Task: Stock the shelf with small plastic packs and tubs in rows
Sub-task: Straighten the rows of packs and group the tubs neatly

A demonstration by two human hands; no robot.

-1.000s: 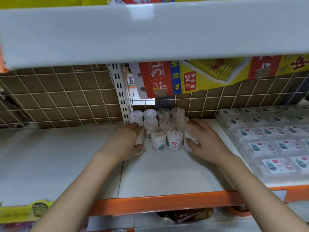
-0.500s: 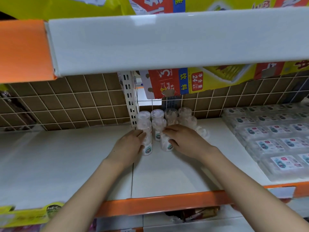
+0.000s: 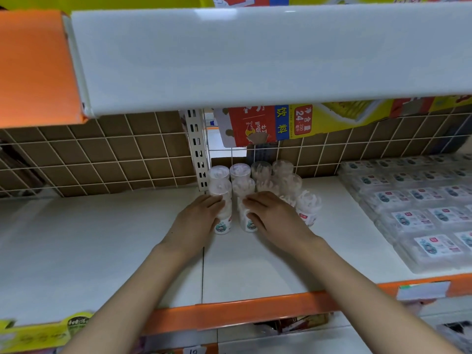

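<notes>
Right hand (image 3: 274,219) is shifting left off the outer tubs, now cupping the front tub (image 3: 247,221) just beside the left hand's tub (image 3: 224,222); left hand (image 3: 196,223) is staying put, fingers curled round it. Rightmost tub (image 3: 307,208) is sitting loose, slightly tilted. Likely squaring columns one by one. White shelf (image 3: 102,251) is smooth; flat packs (image 3: 421,221) are glossy, clear, stacked at right. Tubs (image 3: 260,180) are small clear cylinders, labelled low, clustered by the slotted upright.

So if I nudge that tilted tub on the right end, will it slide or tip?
Likely tip: the tilted tub is tall, narrow and already leaning. Probably light, since the clear wall shows only thin sticks inside. Its round body might roll if it falls on the shelf.
</notes>
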